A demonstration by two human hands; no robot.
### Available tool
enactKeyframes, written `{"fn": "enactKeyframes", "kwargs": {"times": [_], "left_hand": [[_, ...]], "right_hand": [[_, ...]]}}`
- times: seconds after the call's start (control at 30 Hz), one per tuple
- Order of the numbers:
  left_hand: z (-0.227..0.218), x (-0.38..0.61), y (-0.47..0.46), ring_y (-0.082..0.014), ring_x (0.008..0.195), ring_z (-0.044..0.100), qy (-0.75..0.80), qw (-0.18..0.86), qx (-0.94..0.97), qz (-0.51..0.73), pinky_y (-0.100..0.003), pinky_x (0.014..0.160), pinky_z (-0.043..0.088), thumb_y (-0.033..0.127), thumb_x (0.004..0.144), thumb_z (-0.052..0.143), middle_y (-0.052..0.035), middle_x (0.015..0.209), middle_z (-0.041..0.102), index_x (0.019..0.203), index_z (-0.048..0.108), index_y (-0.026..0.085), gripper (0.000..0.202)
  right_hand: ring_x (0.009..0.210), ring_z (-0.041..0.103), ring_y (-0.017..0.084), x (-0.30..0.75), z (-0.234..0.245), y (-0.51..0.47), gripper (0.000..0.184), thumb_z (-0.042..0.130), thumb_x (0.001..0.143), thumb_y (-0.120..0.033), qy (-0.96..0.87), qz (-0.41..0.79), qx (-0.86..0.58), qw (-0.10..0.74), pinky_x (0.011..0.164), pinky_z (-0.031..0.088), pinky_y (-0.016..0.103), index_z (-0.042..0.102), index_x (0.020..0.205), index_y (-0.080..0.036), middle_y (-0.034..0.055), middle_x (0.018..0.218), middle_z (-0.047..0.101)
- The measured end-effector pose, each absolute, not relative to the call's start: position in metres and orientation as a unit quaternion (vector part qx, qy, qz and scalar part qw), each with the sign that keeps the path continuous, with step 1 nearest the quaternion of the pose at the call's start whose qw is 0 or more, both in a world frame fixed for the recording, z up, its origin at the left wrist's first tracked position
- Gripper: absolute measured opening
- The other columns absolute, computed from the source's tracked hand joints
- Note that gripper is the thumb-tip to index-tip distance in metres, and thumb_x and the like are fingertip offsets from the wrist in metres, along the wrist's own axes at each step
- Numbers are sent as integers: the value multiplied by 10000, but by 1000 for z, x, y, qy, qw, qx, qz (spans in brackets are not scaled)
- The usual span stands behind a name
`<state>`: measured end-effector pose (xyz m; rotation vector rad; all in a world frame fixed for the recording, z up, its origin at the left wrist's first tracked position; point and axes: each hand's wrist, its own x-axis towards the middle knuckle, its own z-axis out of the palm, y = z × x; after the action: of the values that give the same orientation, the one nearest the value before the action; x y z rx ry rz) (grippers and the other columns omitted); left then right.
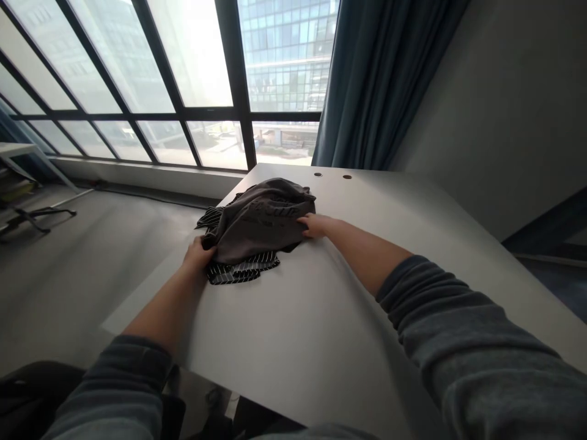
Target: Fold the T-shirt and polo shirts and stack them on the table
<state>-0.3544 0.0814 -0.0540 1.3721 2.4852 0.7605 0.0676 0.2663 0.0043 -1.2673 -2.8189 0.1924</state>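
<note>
A grey-brown shirt [261,223] with dark lettering lies bunched on the white table. Black cloth with white stripes [238,270] sticks out from under its near edge and its left side; whether this is a separate garment I cannot tell. At the left edge of the heap, my left hand [198,253] is closed on a fold of the shirt, thumb on top. My right hand [315,225] grips the shirt's right side, its fingertips against the cloth near the lettering. The underside of the heap is hidden.
The white table [293,330] reaches toward the window [284,55], with two round cable holes [318,175] near its far edge. A blue curtain [371,85] hangs behind it. To the left are a chair base [41,214] and another desk [18,148].
</note>
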Motion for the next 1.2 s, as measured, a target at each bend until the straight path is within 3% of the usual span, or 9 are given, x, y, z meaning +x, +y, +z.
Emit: {"fn": "enactKeyframes", "kwargs": {"times": [0.07, 0.17, 0.3, 0.43, 0.57, 0.67, 0.8, 0.97, 1.2], "left_hand": [[-59, -345, 80, -361, 1308, 606, 846, 87, 471, 232, -479, 1115, 491, 403, 856, 728, -188, 1412, 590, 1514, 466, 208, 734], [-58, -325, 76, -432, 1416, 501, 860, 30, 461, 215, -560, 1164, 437, 431, 880, 705, -262, 1548, 446, 1623, 343, 162, 870], [-41, -286, 71, -455, 1537, 317, 810, -75, 529, 242, -652, 1197, 363, 444, 968, 602, -233, 1678, 300, 1638, 349, 176, 764], [-24, -235, 67, -361, 1580, 283, 671, -104, 679, 279, -555, 1272, 303, 423, 1047, 481, -165, 1687, 345, 1531, 518, 184, 541], [-31, -175, 55, -308, 1505, 433, 529, -21, 811, 249, -492, 1257, 364, 413, 1050, 497, -126, 1617, 472, 1472, 587, 227, 470], [-53, -129, 40, -277, 1422, 534, 458, 59, 862, 208, -471, 1222, 421, 413, 1042, 528, -113, 1567, 536, 1462, 601, 265, 451], [-78, -77, 17, -296, 1494, 465, 447, 94, 876, 154, -532, 1270, 332, 463, 1040, 544, -103, 1598, 526, 1492, 590, 290, 487], [-85, -49, 3, -311, 1584, 330, 455, 86, 879, 115, -570, 1305, 222, 505, 1050, 500, -65, 1696, 406, 1574, 513, 336, 551], [-86, -58, 15, -321, 1578, 337, 526, 60, 840, 121, -547, 1303, 236, 465, 1038, 492, -81, 1680, 430, 1549, 555, 318, 535]], "right_hand": [[1336, 590, 394, 70, -17, 252, 750, 794, 863, -416, -907, 81, -414, -14, 1135, 490, 521, 550, 1542, -214, 172, 1608, 485], [1508, 420, 401, 88, -23, 239, 818, 741, 914, -423, -906, 98, -412, -21, 1244, 376, 491, 425, 1633, -196, 166, 1722, 308], [1597, 272, 356, 140, -8, 226, 742, 628, 989, -421, -906, 92, -409, 52, 1319, 243, 482, 395, 1647, -169, 151, 1735, 288], [1602, 266, 348, 219, -1, 198, 639, 579, 1007, -486, -903, 69, -410, 105, 1316, 264, 515, 515, 1572, -194, 128, 1717, 340], [1565, 354, 356, 301, -22, 141, 549, 491, 1029, -539, -882, 39, -442, 159, 1286, 323, 565, 644, 1444, -215, 139, 1631, 478], [1528, 419, 367, 348, -50, 81, 558, 469, 1028, -568, -874, 54, -457, 154, 1256, 372, 582, 690, 1393, -210, 153, 1589, 530], [1487, 484, 348, 388, -85, 2, 561, 442, 1046, -571, -859, 84, -486, 137, 1226, 414, 576, 672, 1436, -240, 133, 1600, 528], [1514, 446, 358, 398, -98, -38, 602, 443, 1036, -561, -820, 76, -554, 121, 1242, 343, 622, 601, 1520, -240, 146, 1635, 479], [1547, 397, 322, 366, -90, -24, 567, 452, 1023, -465, -804, 51, -584, 99, 1255, 282, 613, 562, 1547, -276, 122, 1665, 441]]}}
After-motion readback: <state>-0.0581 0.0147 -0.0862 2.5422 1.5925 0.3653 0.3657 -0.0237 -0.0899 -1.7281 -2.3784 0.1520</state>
